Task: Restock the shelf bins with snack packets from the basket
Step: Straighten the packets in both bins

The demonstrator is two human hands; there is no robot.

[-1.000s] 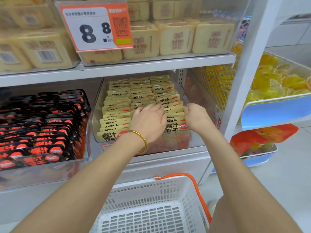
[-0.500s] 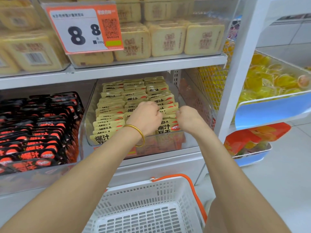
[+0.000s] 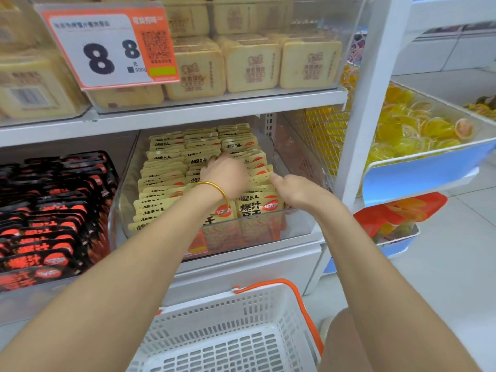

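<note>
Under "8 8" tag (image 3: 107, 49); left hand (image 3: 226, 174), right hand (image 3: 296, 190) among packets (image 3: 163, 183)

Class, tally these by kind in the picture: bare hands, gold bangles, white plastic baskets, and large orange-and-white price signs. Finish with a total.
Hands: 2 (left hand, right hand)
Gold bangle: 1
White basket: 1
Price sign: 1
Total: 5
</note>
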